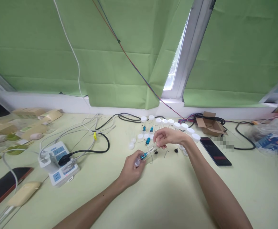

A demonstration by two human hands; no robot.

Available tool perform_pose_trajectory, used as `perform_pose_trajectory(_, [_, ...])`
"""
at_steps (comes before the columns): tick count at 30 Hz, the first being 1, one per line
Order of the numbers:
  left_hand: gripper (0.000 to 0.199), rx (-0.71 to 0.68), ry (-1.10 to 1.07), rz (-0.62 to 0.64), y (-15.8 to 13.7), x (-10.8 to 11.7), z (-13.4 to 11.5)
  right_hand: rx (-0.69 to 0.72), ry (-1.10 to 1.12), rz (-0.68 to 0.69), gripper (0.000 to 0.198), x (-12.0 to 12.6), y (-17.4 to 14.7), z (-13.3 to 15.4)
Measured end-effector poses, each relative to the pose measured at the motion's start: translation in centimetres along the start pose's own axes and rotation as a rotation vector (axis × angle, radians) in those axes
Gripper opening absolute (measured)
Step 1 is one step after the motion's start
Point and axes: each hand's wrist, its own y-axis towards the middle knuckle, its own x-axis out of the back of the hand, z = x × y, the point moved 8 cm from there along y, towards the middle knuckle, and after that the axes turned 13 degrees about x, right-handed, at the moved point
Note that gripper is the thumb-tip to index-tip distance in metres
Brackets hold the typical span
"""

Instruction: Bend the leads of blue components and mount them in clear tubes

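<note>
With the left hand (132,168) closed round the clear tube (147,153), the person does best keeping it steady and aligned beneath the right hand (169,136), whose grip is unclear.

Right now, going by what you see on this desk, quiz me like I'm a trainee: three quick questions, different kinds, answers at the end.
1. Fill the blank: the left hand holds a clear tube with a ____-coloured part inside.
2. True or false: a black plug sits in the power strip.
3. Which is nearer the right hand: (a) the power strip, or (b) the phone by the open cardboard box?

Key: 1. blue; 2. true; 3. b.
</note>
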Motion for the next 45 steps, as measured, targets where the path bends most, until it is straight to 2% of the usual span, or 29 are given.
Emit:
perform_pose_trajectory(12, [0.007,-0.013,0.026,0.02,0.0,-0.2,0.2,0.008,0.118,0.09,0.018,-1.0,0.2,-0.8])
perform_pose_trajectory(17, [0.004,-0.017,0.026,0.051,0.0,-0.3,0.1,-0.009,0.143,0.11,0.02,-1.3,0.1,-0.8])
perform_pose_trajectory(25, [0.002,-0.018,0.035,0.109,-0.1,-0.6,-0.1,-0.077,0.076,0.146,0.029,-1.6,0.0,-1.3])
perform_pose_trajectory(29, [0.001,-0.011,0.044,0.106,0.1,-0.6,0.0,-0.089,-0.016,0.118,0.027,-1.3,0.2,-1.0])
perform_pose_trajectory(34, [0.004,0.0,0.014,0.065,0.4,-0.4,0.3,-0.022,-0.05,0.038,0.022,-0.8,0.5,-0.4])
perform_pose_trajectory(37, [0.006,0.01,-0.023,0.019,0.6,0.0,0.4,0.047,-0.02,-0.041,0.026,-0.2,0.7,-0.2])
perform_pose_trajectory(40, [0.009,0.036,-0.055,-0.052,0.8,0.6,0.8,0.043,-0.033,-0.078,0.03,0.0,0.7,-0.4])
perform_pose_trajectory(43, [0.011,0.049,-0.087,-0.116,1.0,1.2,1.1,0.002,-0.152,-0.034,0.024,-0.3,0.7,-0.7])
perform_pose_trajectory(45, [0.013,0.049,-0.099,-0.137,1.1,1.4,1.2,-0.051,-0.276,0.065,0.016,-1.1,0.9,-1.1])
